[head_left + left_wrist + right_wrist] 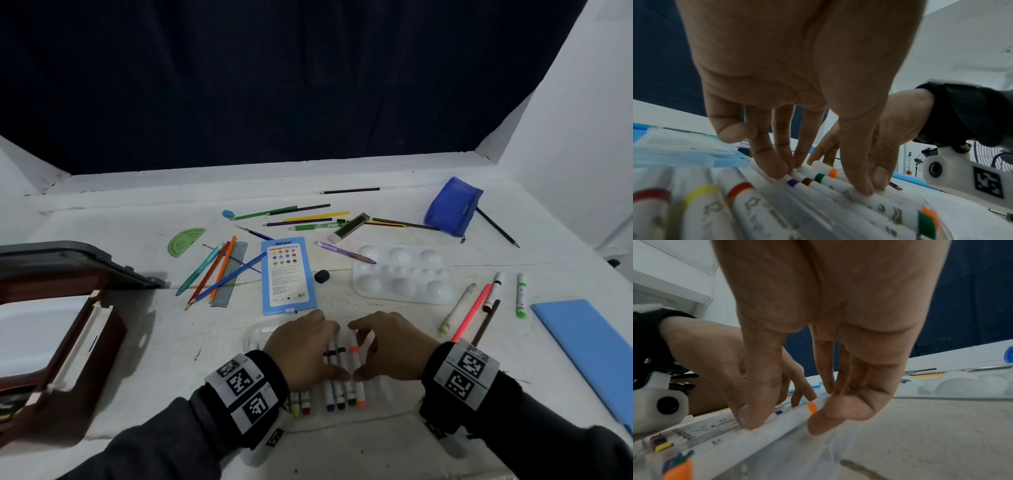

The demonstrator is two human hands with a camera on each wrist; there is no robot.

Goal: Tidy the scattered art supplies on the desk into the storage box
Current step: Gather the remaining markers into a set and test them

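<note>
At the desk's (pixel 154 359) near edge, markers (pixel 331 394) lie side by side. The left hand (pixel 301 346) presses straight fingertips (pixel 777 170) on them. The right hand (pixel 390 346) pinches the orange marker (pixel 359 390) between thumb and fingers. The open storage box (pixel 106 339) stands at left, with pencils (pixel 219 270) and a palette (pixel 404 274) beyond.

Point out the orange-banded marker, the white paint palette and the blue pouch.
orange-banded marker (pixel 811 408), right wrist view, on its orange band.
white paint palette (pixel 404 286), head view, on a well near its middle.
blue pouch (pixel 452 205), head view, on its broad side panel.
</note>
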